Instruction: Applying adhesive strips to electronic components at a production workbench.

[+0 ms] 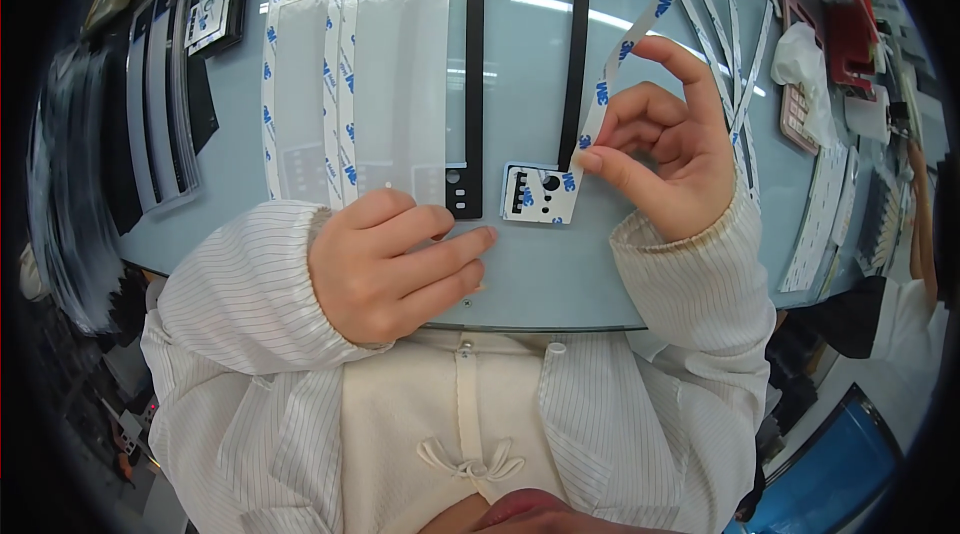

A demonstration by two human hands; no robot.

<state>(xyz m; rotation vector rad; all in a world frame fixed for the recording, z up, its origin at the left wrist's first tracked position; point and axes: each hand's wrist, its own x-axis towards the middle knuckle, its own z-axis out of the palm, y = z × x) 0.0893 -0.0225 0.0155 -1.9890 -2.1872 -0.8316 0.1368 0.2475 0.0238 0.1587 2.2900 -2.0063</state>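
My right hand [675, 139] pinches a white adhesive strip with blue print [622, 52] between thumb and forefinger. The strip rises toward the upper right. Its lower end meets a square white piece with cutouts [538, 196], at the bottom of a long black strip [575, 54]. Palm down, my left hand [400, 264] lies near the table's front edge, its fingers loosely bent and apart, with nothing visible in them. Its fingertips are next to the lower end of another black strip [474, 74]. Behind that hand lies a translucent sheet [400, 64] bearing white adhesive strips.
Several narrow white strips [735, 54] lie at the right, beside a calculator-like keypad [798, 117] and crumpled white plastic [800, 59]. Stacked strips [820, 219] sit along the right edge. Dark and translucent panels [160, 94] lie at the left on the glass-topped table [540, 284].
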